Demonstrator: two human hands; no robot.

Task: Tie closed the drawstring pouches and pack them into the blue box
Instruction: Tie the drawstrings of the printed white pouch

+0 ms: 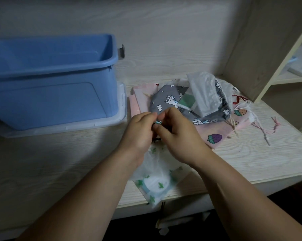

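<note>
A translucent white pouch with green cactus prints (pixel 155 181) lies on the desk under my wrists and reaches past the front edge. My left hand (pixel 139 131) and my right hand (pixel 179 136) meet above its neck, and their fingertips pinch its dark drawstring. Behind them lies a pile of pouches: a grey unicorn-print one (pixel 165 100), a sheer white one (pixel 207 93), a pink strawberry-print one (pixel 221 131). The blue box (pixel 51 80) stands open at the left; I see nothing inside it.
The blue box sits on a clear plastic lid (pixel 122 105). Pink flat pieces (pixel 138 100) lie beside the pile. Loose white and pink strings (pixel 261 126) trail at the right. A shelf unit (pixel 277 54) rises at the right; the wooden desk (pixel 59 162) ends close to me.
</note>
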